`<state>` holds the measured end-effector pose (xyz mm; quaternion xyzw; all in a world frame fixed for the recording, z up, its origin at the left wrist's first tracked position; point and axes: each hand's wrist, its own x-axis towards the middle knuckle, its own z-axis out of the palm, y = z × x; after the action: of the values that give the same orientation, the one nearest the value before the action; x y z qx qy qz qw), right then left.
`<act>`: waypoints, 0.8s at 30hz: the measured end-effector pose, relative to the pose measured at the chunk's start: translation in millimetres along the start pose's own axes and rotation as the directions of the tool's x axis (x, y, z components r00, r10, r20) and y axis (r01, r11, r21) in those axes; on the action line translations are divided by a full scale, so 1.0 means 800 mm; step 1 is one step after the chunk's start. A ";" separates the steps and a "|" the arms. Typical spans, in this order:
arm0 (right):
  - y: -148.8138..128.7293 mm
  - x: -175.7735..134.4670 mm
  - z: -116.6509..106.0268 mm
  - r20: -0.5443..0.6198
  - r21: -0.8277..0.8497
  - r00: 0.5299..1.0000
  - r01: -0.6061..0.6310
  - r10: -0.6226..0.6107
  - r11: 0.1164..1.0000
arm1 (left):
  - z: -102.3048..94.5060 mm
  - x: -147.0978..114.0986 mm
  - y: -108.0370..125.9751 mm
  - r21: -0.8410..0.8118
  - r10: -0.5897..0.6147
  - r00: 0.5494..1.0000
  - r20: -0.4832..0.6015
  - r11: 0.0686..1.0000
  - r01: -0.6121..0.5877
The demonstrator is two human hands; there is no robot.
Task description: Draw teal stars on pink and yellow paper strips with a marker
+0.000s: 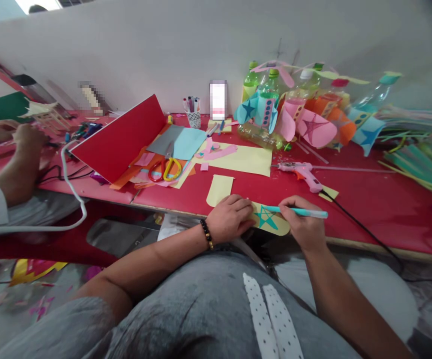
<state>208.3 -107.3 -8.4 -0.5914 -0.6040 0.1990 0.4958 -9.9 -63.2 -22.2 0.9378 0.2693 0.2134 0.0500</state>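
A yellow paper cutout point(278, 225) with rounded corners lies at the table's front edge, with a teal star point(266, 218) drawn on it. My left hand point(229, 218), wearing a dark beaded bracelet, grips the cutout's left part, fingers bent over it; its thumb is partly hidden. In my right hand point(305, 222) is a teal marker point(309, 213), pinched between thumb and fingers, its tip touching the star's upper part. Just behind my left hand lies another yellow paper piece point(220, 189) with a rounded corner.
A pink glue gun point(301, 174) with a black cord lies right of centre. Decorated plastic bottles point(270, 94) stand at the back right. Scissors point(169, 168) rest on coloured paper. A red board point(126, 137) stands at left, beside another person's hands point(27, 137). A pen cup point(193, 118) is behind.
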 end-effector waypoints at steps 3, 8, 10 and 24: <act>-0.001 0.000 0.001 -0.008 -0.009 1.000 -0.004 0.003 1.000 | 0.000 0.000 0.000 -0.002 -0.001 1.000 0.003 1.000 0.001; -0.003 0.000 0.001 -0.010 -0.008 1.000 -0.012 0.012 1.000 | 0.000 0.000 0.000 -0.003 -0.001 1.000 0.004 1.000 0.001; -0.003 0.000 0.001 -0.007 -0.007 1.000 -0.013 0.013 1.000 | 0.000 0.000 0.000 0.000 -0.002 1.000 0.001 1.000 0.002; -0.001 -0.002 -0.003 0.036 0.010 0.999 0.006 -0.007 1.000 | 0.001 0.000 0.000 0.002 -0.001 1.000 -0.002 1.000 0.001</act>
<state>209.9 -109.6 -7.1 -0.5833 -0.6138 0.2110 0.4883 -9.9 -63.1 -23.1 0.9375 0.2699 0.2140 0.0491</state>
